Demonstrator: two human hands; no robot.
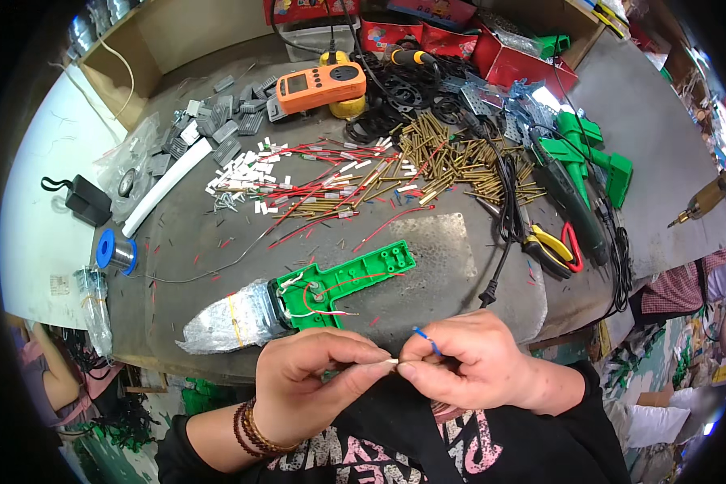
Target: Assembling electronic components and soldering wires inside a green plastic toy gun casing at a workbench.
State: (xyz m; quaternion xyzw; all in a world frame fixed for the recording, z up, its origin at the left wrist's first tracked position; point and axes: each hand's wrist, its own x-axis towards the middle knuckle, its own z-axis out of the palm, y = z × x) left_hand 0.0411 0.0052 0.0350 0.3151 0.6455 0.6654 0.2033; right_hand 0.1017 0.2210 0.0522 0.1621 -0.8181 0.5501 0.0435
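At the near edge of the worktop, both hands meet just above the person's lap. The left hand has its grip pinched together on a small white sleeve, thumb and forefinger closed on it. The right hand is pinched on the blue wire, whose free end curls up above the knuckles; its other end meets the white sleeve between the fingertips of both hands. Whether the wire is already inside the sleeve cannot be told, the fingers hide the joint.

Just beyond the hands, near the same edge, lies a green plastic housing with a silvery metal blade at its left end. A red wire already loops across the housing, so by the look of it one lead is laid in and the blue one is not yet fitted.

Further back, toward the middle of the worktop, lie a scatter of red wires with white sleeves and a heap of brass rods, so much stock appears unworked. An orange meter sits toward the far edge, more green housings toward the right edge, yellow-and-red pliers beside a black cable, and a solder reel near the left edge.
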